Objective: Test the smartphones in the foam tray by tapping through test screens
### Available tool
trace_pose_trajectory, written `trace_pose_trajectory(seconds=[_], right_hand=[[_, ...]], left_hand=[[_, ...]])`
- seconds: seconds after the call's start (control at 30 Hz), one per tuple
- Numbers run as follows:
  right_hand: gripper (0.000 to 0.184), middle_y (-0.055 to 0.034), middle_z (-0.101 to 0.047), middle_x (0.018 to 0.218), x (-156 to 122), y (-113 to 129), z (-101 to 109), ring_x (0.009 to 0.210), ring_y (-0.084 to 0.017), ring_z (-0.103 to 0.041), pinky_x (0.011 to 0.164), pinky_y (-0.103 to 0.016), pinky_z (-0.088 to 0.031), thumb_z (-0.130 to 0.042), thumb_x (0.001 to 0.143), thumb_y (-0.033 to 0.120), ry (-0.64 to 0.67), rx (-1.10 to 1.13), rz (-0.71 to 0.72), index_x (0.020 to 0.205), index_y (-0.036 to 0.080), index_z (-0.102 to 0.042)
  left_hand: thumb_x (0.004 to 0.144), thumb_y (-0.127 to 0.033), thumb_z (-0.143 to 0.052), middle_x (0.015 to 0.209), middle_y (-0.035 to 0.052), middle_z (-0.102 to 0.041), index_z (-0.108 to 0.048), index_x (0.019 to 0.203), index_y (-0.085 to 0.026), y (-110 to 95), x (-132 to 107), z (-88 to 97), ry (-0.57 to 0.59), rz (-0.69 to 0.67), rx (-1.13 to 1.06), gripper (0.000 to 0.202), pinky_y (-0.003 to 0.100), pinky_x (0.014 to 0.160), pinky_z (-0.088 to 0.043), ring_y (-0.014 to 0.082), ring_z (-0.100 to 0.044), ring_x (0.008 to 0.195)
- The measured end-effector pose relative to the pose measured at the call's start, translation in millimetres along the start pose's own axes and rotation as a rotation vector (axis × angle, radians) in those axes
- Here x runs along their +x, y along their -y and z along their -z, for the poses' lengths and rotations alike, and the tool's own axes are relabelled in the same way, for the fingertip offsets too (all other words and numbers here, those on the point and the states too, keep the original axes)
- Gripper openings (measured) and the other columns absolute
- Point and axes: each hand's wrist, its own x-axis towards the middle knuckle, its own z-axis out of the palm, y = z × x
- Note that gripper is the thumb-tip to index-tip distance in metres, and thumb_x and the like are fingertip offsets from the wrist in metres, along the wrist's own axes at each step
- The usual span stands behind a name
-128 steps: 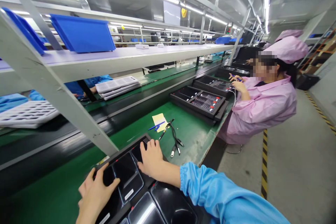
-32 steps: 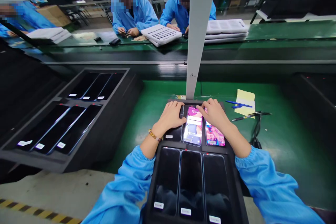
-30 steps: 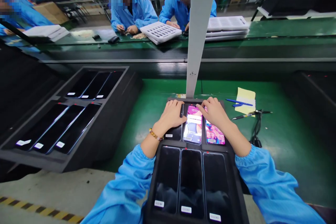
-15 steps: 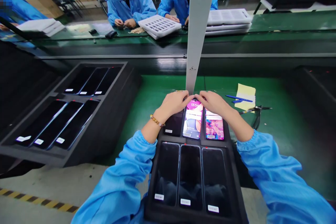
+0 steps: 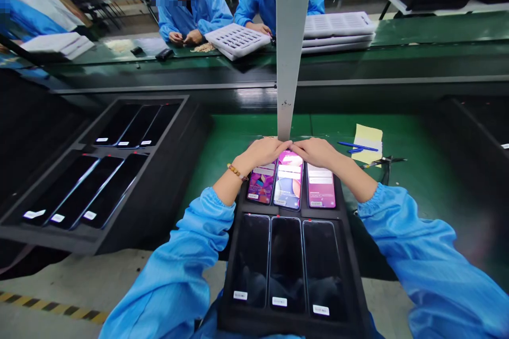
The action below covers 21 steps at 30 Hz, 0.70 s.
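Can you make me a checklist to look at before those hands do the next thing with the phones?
1. Far row lit: ok, all three far phones glow.
2. Near row lit: not ok, the three near phones are dark.
3. Hands placed: ok, left hand and right hand lie over the far phones' top ends.
4. Phones seated: ok, each in its own slot of the black tray.
5. Buttons pressed: cannot tell, hidden under the hands.
6. Pens clear of tray: ok, on the green mat beside it.
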Motion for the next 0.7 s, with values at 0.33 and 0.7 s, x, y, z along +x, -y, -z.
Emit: trace_pose_trajectory(seconds=[0.33, 0.7], right_hand=[[0.059, -0.0044, -0.069, 0.078, 10.2, 6.6, 27.3, 0.072, -0.020, -0.058, 0.066, -0.032, -0.034, -0.027, 0.112, 0.056, 0.044, 0.095, 0.056, 0.078, 0.023, -0.061], [0.058, -0.0031, -0.067, 0.075, -12.8, 10.2, -17.7, 0.067, -0.019, -0.056, 0.066, -0.031, -0.031, -0.030, 0.112, 0.057, 0.143, 0.076, 0.070, 0.071, 0.024, -0.054]], left_hand=[[0.112, -0.070, -0.019, 0.096, 0.0100, -0.079, -0.076, 0.087, -0.023, 1.4, 3.7, 18.9, 0.008, 0.087, -0.016, 0.079, 0.033, 0.077, -0.047, 0.0303, -0.076, 0.096], [0.112, -0.069, -0.027, 0.107, 0.0114, -0.082, -0.083, 0.111, -0.027, 5.6, -21.3, -25.7, 0.090, 0.090, -0.011, 0.069, 0.037, 0.084, -0.052, 0.0340, -0.077, 0.106]])
